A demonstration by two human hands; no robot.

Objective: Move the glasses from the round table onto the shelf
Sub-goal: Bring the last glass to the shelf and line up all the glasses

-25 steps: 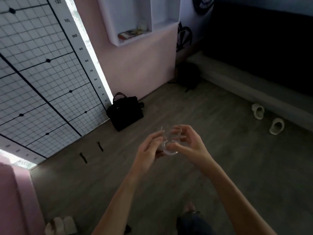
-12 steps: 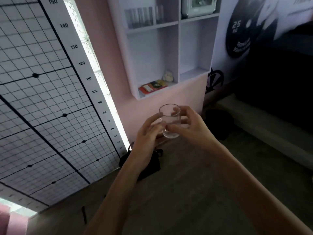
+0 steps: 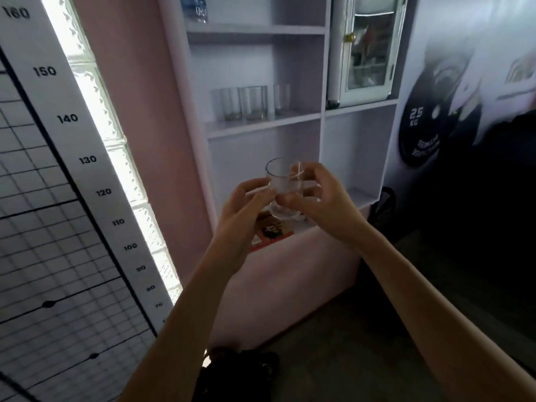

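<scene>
A clear drinking glass [image 3: 282,184] is held upright in front of me between both hands. My left hand [image 3: 242,211] pinches its left side and my right hand [image 3: 322,201] wraps its right side and base. Behind it stands a white wall shelf [image 3: 323,82]. On the shelf's middle-left board [image 3: 261,124], above the held glass, stand three empty glasses [image 3: 251,104] in a row. The round table is out of view.
A red booklet [image 3: 271,232] lies on the lowest left board, partly behind my left hand. A small glass-door cabinet [image 3: 368,47] fills the upper right compartment. A black bag [image 3: 235,372] sits on the floor below. A gridded height chart [image 3: 58,169] covers the left wall.
My view has tilted up from the floor to the shelf, and I have come closer to it. Both hands have raised the glass with them, keeping the same hold.
</scene>
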